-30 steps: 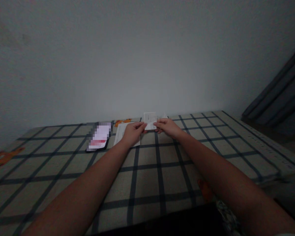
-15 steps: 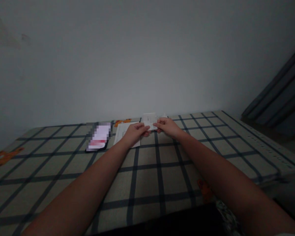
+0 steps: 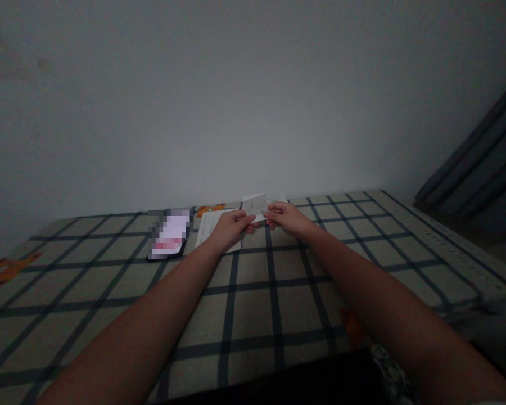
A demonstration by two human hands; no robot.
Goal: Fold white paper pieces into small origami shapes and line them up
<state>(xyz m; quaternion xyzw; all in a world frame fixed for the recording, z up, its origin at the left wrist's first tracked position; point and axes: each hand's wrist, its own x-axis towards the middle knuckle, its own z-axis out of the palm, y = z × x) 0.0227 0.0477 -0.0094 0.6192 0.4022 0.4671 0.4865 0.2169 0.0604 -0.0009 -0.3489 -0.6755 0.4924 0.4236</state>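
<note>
Between my hands, over the far part of the checked cloth, is a small white piece of paper [image 3: 255,203] with faint print. My left hand [image 3: 233,226] pinches its lower left corner between thumb and fingers. At the lower right edge, my right hand [image 3: 287,217] is closed on the same paper. A larger white printed sheet [image 3: 207,226] lies flat on the cloth, partly covered by my left hand and forearm. Just behind my right hand, a bit of something white [image 3: 284,198] shows, too small to name.
A phone [image 3: 170,236] with a lit, blurred-out screen lies left of the sheet. The checked cloth [image 3: 253,292] with orange animal figures covers the surface up to a pale wall [image 3: 253,101]. A dark curtain [image 3: 480,152] hangs at the right.
The small paper has tilted, its left side now lower than its right. Both hands keep their grip and have barely moved.
</note>
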